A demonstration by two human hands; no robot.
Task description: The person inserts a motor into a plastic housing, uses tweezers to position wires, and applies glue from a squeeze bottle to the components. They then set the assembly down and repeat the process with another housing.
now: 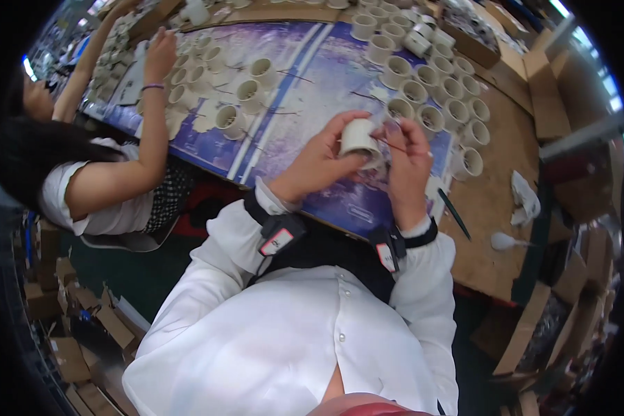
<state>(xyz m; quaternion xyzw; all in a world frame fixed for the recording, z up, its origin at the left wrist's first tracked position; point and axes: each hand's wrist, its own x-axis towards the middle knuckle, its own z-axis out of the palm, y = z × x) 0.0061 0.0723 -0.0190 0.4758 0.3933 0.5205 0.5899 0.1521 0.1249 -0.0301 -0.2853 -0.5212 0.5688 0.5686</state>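
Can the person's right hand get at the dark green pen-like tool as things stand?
Likely yes: nothing visible stands between the right hand and the dark green pen-like tool on the brown tabletop. But the hand seems to pinch a thin reddish wire, so it may need freeing.

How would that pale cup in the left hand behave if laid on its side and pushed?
The cup would probably roll, since its outer wall is round. It seems fairly stiff: no dent shows where the left hand holds it.
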